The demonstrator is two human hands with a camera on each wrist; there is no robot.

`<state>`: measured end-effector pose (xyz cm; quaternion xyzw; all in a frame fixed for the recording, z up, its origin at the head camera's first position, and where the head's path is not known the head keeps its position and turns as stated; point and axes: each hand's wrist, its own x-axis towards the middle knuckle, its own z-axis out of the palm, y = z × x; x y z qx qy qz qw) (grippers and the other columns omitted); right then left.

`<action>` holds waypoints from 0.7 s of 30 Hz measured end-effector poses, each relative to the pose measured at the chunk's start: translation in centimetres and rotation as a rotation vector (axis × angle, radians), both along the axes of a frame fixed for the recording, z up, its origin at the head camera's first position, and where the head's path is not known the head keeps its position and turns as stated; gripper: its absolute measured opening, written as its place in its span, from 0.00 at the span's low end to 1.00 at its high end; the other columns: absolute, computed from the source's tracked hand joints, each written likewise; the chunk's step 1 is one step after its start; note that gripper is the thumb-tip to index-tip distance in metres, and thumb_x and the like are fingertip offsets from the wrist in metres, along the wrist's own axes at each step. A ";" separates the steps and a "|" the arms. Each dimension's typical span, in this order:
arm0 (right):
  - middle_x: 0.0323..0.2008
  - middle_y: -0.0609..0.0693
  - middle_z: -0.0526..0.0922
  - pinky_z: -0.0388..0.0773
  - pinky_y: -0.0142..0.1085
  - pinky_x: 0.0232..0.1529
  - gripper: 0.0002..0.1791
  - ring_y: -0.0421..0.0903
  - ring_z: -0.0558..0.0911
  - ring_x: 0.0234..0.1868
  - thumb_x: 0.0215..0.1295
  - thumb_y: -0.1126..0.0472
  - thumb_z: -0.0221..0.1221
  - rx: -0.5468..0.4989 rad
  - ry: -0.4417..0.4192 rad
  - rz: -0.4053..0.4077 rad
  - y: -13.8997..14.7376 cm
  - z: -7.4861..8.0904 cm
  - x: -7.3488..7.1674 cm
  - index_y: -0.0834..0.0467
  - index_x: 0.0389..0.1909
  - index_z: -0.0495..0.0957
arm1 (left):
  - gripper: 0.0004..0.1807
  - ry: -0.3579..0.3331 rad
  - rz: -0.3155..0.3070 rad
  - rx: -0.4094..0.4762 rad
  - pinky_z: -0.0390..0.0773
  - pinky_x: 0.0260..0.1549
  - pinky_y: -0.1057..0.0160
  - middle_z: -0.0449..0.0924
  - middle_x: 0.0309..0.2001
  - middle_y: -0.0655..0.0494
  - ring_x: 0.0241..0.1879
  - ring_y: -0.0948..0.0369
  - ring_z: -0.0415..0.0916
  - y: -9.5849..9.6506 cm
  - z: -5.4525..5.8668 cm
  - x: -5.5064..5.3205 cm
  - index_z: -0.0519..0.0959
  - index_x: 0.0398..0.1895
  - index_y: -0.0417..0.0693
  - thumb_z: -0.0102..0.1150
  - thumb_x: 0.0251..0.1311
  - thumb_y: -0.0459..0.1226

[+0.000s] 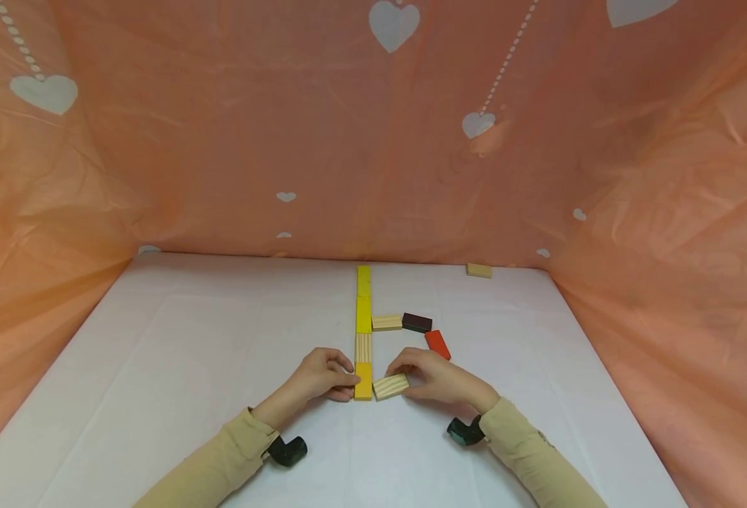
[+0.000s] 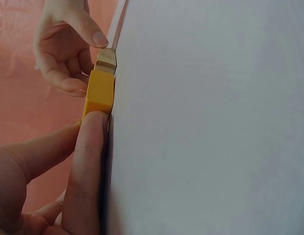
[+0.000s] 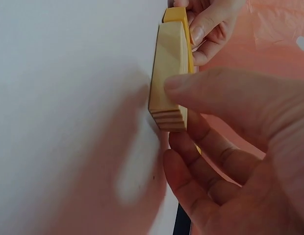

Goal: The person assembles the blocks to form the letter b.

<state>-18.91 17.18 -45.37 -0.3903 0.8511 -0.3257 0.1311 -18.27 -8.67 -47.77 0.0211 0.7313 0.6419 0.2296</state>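
Note:
An orange-yellow block (image 1: 363, 382) forms the near end of a straight column of blocks on the white table. My left hand (image 1: 325, 375) is at this block's left side, fingertips touching it in the left wrist view. My right hand (image 1: 439, 377) pinches a pale wooden block with striped grain (image 1: 391, 386) between thumb and fingers. The pinched block (image 3: 166, 73) lies slightly slanted, its left end right at the orange-yellow block. Farther up the column are a striped wooden block (image 1: 363, 347) and two yellow blocks (image 1: 363, 314).
From the column's right side, a pale wooden block (image 1: 387, 322), a dark brown block (image 1: 417, 322) and a red block (image 1: 438, 344) curve toward my right hand. Another wooden block (image 1: 479, 270) lies at the table's back edge. Orange cloth (image 1: 252, 141) with white hearts surrounds the table (image 1: 189, 339).

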 end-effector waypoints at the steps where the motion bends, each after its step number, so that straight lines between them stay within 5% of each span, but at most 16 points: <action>1: 0.45 0.43 0.79 0.76 0.34 0.55 0.16 0.40 0.76 0.48 0.58 0.67 0.66 0.001 0.002 0.000 0.0 0.0 0.0 0.55 0.48 0.78 | 0.11 -0.004 0.002 0.001 0.85 0.23 0.61 0.79 0.24 0.45 0.20 0.59 0.81 0.0 0.0 0.0 0.74 0.37 0.32 0.66 0.55 0.28; 21: 0.46 0.46 0.79 0.77 0.35 0.53 0.18 0.42 0.77 0.46 0.58 0.68 0.66 -0.036 -0.015 0.002 0.5 0.6 -0.1 0.58 0.49 0.77 | 0.13 -0.010 -0.003 -0.002 0.85 0.23 0.62 0.80 0.24 0.45 0.20 0.59 0.81 0.0 0.1 0.0 0.73 0.38 0.32 0.67 0.54 0.28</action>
